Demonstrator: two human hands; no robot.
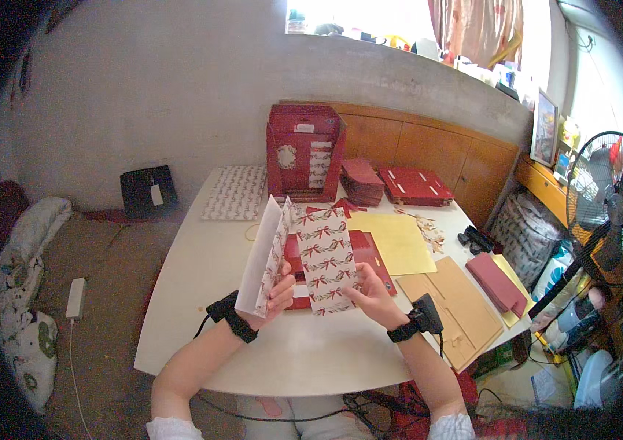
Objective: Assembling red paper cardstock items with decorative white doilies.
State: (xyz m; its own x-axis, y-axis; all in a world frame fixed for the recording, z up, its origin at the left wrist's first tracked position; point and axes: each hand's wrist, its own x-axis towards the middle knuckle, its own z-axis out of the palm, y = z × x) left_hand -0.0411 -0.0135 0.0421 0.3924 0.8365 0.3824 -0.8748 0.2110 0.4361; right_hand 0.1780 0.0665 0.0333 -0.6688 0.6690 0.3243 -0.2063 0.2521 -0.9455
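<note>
My left hand (279, 295) is closed on folded patterned paper (262, 253), which stands on edge with its plain white side facing left. My right hand (376, 296) pinches the right edge of a white patterned paper panel (328, 258), printed with rows of green garlands and red bows. Whether the two pieces join at the top I cannot tell. Under them on the white table lies a flat red box or folder (375, 253), partly covered by the panel. Both wrists wear black straps with small devices.
An upright red box (306, 158) stands at the back, beside a stack of patterned sheets (234, 192). Dark red pieces (361, 182) and a red case (415, 186) sit to its right. Yellow paper (393, 240), tan card (452, 312) and maroon card (497, 282) lie right. A fan (610, 194) stands beyond.
</note>
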